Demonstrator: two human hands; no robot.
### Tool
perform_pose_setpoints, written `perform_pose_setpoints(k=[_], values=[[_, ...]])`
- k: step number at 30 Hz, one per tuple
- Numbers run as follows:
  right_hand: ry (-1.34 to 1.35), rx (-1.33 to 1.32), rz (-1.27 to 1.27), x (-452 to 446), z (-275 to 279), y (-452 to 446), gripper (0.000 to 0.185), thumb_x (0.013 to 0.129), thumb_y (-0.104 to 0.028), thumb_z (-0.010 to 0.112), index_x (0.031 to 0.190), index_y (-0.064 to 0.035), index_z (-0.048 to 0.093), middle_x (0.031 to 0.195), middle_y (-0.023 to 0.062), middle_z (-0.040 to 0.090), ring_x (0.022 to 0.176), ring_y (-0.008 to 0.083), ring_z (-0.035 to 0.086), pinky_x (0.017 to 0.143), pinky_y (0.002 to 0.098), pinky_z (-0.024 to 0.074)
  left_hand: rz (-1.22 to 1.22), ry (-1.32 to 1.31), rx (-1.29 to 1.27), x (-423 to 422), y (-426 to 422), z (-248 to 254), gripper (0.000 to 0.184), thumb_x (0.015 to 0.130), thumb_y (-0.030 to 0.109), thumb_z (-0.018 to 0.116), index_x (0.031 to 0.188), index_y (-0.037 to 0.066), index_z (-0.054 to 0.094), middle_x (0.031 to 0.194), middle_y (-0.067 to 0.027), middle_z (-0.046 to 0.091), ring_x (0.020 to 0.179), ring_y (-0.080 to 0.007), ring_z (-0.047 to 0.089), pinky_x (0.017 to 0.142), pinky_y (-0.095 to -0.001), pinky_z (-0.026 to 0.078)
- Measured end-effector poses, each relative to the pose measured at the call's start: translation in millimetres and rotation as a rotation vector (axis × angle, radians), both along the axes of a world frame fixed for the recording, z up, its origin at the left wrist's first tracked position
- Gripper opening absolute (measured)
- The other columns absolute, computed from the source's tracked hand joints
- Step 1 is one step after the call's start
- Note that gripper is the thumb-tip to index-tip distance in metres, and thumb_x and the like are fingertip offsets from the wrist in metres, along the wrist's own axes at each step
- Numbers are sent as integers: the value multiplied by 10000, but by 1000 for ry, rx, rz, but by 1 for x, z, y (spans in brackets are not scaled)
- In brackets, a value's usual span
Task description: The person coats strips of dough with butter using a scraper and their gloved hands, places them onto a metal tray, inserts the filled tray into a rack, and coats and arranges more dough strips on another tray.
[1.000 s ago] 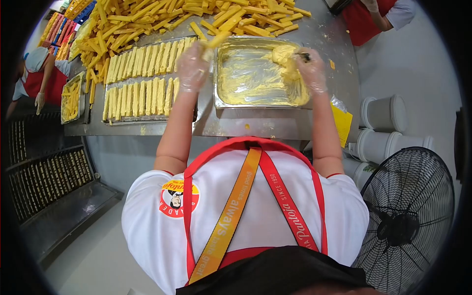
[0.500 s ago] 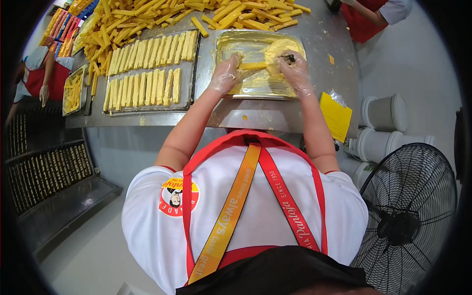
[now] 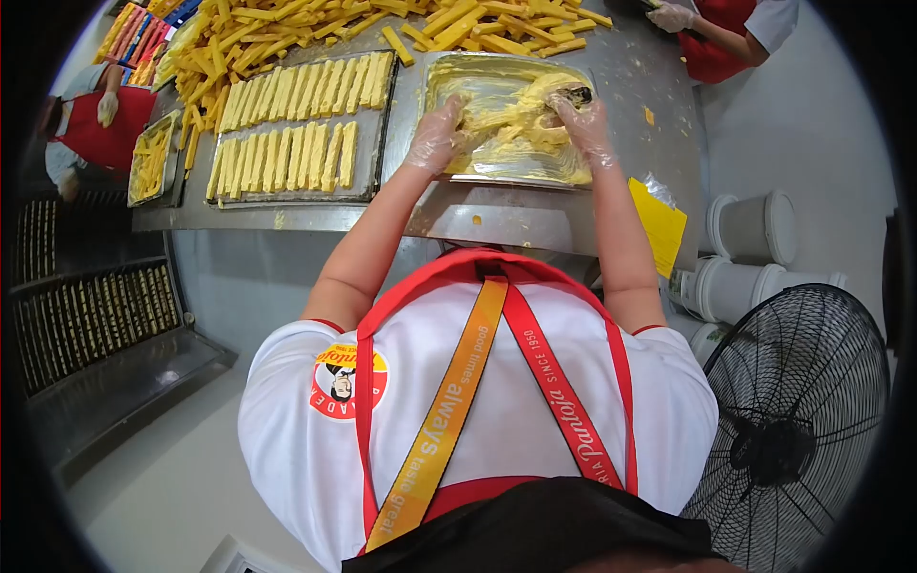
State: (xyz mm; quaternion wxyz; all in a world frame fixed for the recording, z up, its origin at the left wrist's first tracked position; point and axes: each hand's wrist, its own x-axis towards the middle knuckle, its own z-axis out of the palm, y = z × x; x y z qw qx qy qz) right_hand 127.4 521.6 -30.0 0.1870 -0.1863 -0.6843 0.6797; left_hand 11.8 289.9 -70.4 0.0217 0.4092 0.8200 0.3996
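Observation:
My left hand [image 3: 437,138], in a clear plastic glove, is closed at the left side of a metal tray [image 3: 521,180]. It grips the end of a yellow bread stick [image 3: 485,122], now smeared with pale cream. My right hand [image 3: 585,132], also gloved, is closed around the dark handle of a spreading tool [image 3: 579,95]; its blade is hidden in the cream and behind my fingers. Pale yellow cream [image 3: 535,100] is heaped mid-tray, near my right hand, and streaks the tray's bottom.
Left of the tray, a baking sheet [image 3: 287,199] carries two rows of coated sticks. Plain yellow sticks [image 3: 277,29] are piled behind. Co-workers stand at left [image 3: 110,124] and upper right [image 3: 716,43]. A yellow paper [image 3: 659,227], white buckets [image 3: 755,229] and a black fan [image 3: 788,430] are to my right.
The stick, bare along its middle before, is now covered in cream. The cream heap has spread leftward, and my left hand has shifted slightly left. The left co-worker's gloved hand has risen.

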Motion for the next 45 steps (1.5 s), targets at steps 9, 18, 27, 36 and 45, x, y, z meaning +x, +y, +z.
perform_pose_setpoints(k=[9,18,27,36,45], values=[[62,-64,19,1,-8,-6,210,818,-123,681,976,6,630,880,74,661,762,134,634,668,267,521,66,-73,-33,8,-4,12,416,711,123,654,1086,12,511,884,-249,625,841,-435,599,734,-471,481],[193,-31,28,14,4,-38,184,820,-104,666,969,-5,625,873,53,659,778,120,611,685,253,497,239,-523,-16,2,-2,8,284,680,167,698,897,-8,646,858,-240,657,806,-367,644,736,-396,509],[153,3,-18,4,-4,-21,181,802,-91,677,951,-3,624,842,53,648,727,125,604,664,265,490,22,77,25,14,-10,28,236,720,134,660,933,38,630,790,-161,642,739,-314,638,669,-376,509],[-203,104,-107,-21,12,9,202,793,-123,644,931,23,617,800,88,634,633,171,623,585,282,541,-212,578,22,11,-15,22,242,756,65,589,994,106,573,727,-90,573,689,-287,591,606,-403,475],[-246,209,-26,-22,11,3,239,793,-141,655,950,34,615,797,72,627,626,153,614,537,289,544,1,477,-76,27,-34,22,176,685,75,625,858,90,596,678,-99,565,675,-300,588,601,-427,464]])
